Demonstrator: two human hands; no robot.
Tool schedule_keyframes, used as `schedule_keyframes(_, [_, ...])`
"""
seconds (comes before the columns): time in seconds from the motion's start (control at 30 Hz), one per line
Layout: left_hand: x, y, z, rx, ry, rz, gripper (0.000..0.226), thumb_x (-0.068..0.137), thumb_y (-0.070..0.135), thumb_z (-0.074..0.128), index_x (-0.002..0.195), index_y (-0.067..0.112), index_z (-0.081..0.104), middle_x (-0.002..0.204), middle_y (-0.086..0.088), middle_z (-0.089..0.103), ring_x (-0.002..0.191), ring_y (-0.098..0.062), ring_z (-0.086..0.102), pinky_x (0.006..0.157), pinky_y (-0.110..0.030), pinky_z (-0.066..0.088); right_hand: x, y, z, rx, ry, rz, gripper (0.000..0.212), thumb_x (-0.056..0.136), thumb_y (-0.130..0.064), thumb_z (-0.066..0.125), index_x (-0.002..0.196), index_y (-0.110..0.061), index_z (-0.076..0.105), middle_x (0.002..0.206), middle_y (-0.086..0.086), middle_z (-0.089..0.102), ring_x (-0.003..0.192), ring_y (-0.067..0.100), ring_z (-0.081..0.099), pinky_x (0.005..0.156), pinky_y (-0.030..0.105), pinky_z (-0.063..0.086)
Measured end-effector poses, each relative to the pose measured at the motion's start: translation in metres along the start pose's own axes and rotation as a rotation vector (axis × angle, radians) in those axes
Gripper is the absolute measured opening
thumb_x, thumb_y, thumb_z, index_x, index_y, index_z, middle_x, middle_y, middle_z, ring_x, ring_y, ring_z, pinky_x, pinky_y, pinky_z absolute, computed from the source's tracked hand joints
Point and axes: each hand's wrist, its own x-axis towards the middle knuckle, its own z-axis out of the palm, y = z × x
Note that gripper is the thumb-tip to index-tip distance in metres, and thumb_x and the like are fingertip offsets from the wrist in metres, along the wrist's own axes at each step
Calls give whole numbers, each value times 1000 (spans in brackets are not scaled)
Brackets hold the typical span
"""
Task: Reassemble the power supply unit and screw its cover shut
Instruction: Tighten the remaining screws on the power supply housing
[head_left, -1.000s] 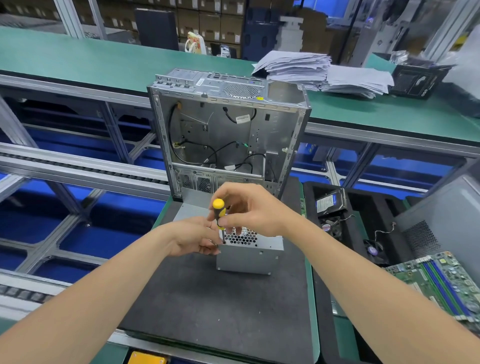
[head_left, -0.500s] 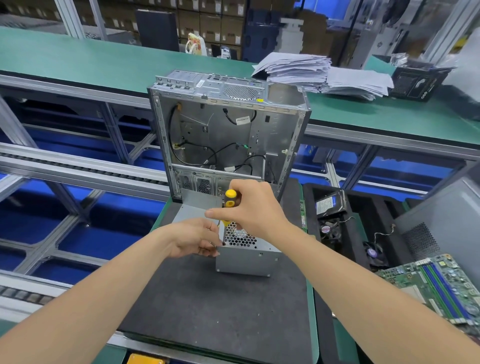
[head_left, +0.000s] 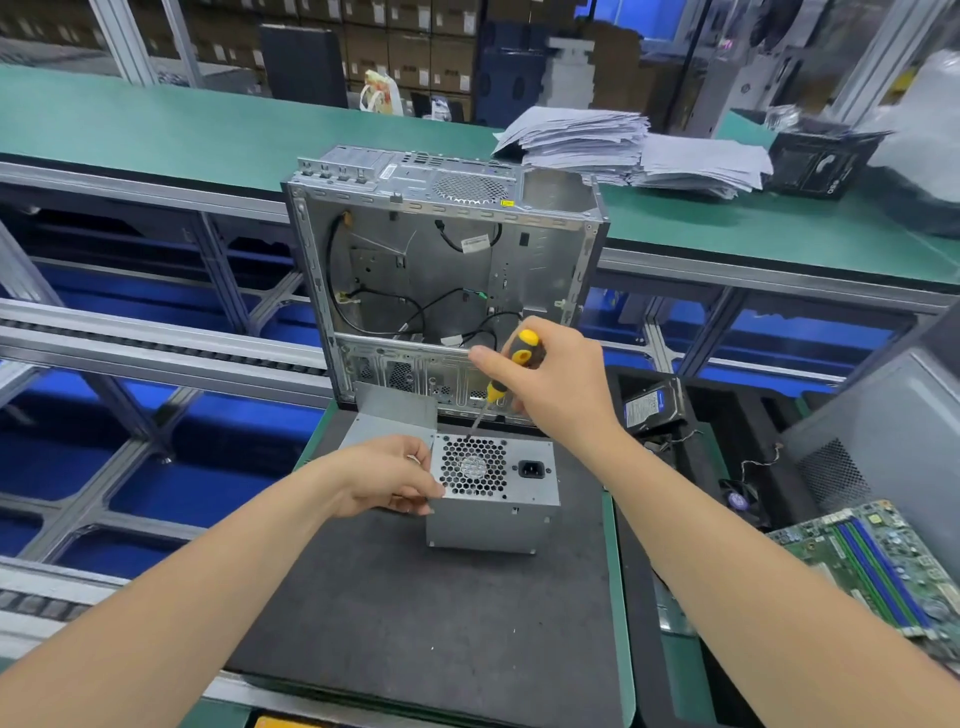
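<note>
Holds the power supply unit (head_left: 493, 514) with the left hand (head_left: 387, 480), fingers curled round its left edge, on the black mat (head_left: 415, 623) just before the open computer case (head_left: 441, 270). Grips a yellow-and-black screwdriver (head_left: 522, 353) in the right hand (head_left: 558, 387), tip slanted down to the unit's far edge.

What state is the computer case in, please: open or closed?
Open: the computer case has no panel on its near side; its interior shows.
</note>
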Motion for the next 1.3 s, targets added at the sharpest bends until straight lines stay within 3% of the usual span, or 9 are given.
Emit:
schedule_keyframes(0.17, [4, 4, -6, 54, -64, -24, 27, 91, -6, 70, 84, 10, 49, 55, 0, 54, 64, -20, 66, 77, -30, 49, 2, 19, -9, -21, 26, 58, 26, 87, -36, 83, 79, -17, 67, 69, -1, 71, 65, 16, 72, 70, 47, 62])
schedule_keyframes(0.33, [6, 10, -16, 91, -114, -62, 42, 75, 4, 86, 100, 5, 52, 74, -7, 67, 77, -26, 68, 88, -42, 52, 1, 61, -12, -140, 33, 202, 17, 85, -21, 78, 75, -20, 64, 74, -1, 72, 82, 21, 71, 80, 41, 59])
schedule_keyframes(0.43, [11, 25, -19, 183, 30, -71, 71, 66, 39, 95, 117, 16, 52, 106, -9, 71, 67, -16, 63, 64, -30, 52, -11, 97, -10, -228, 36, 328, 20, 84, -13, 74, 72, -16, 59, 73, -1, 67, 80, 18, 65, 65, 31, 50])
schedule_keyframes(0.57, [26, 48, -12, 424, 380, 193, 25, 95, 51, 65, 105, 30, 55, 107, 9, 62, 74, -11, 65, 59, -28, 44, -43, 146, -4, -309, 31, 585, 22, 87, -16, 75, 74, -12, 58, 75, -1, 64, 79, 16, 62, 59, 23, 38])
schedule_keyframes(0.67, [38, 60, 4, 497, 368, 372, 8, 99, 41, 62, 98, 32, 62, 94, 9, 67, 84, -10, 65, 66, -27, 46, -71, 167, 5, -270, -35, 789, 21, 81, -18, 80, 82, -10, 61, 82, 5, 70, 73, 22, 69, 56, 29, 49])
schedule_keyframes(0.73, [45, 65, 14, 523, 334, 429, 5, 99, 34, 61, 96, 32, 64, 87, 9, 69, 78, -10, 65, 68, -28, 48, -86, 171, 13, -205, -102, 898, 25, 74, -17, 84, 83, -11, 61, 78, 9, 72, 49, 16, 66, 41, 25, 49])
schedule_keyframes(0.83, [57, 70, 28, 570, 294, 489, 8, 99, 28, 60, 95, 31, 66, 79, 7, 70, 69, -8, 64, 64, -26, 46, -99, 173, 20, -186, -153, 994, 29, 67, -21, 91, 79, -16, 65, 81, 5, 73, 48, 14, 66, 41, 22, 49])
schedule_keyframes(1.07, [73, 80, 58, 639, 207, 533, 14, 96, 21, 59, 93, 32, 67, 80, 8, 70, 64, 2, 61, 55, -8, 40, -102, 180, 19, -250, -229, 951, 43, 64, -42, 96, 80, -19, 64, 80, 4, 74, 61, 15, 64, 65, 36, 61])
schedule_keyframes(1.3, [74, 94, 106, 755, 199, 594, 14, 96, 21, 59, 92, 34, 64, 86, 13, 67, 78, -1, 61, 63, -13, 41, -85, 205, -30, -221, -376, 828, 39, 82, -50, 82, 93, -15, 70, 76, 7, 78, 55, 16, 68, 56, 32, 60])
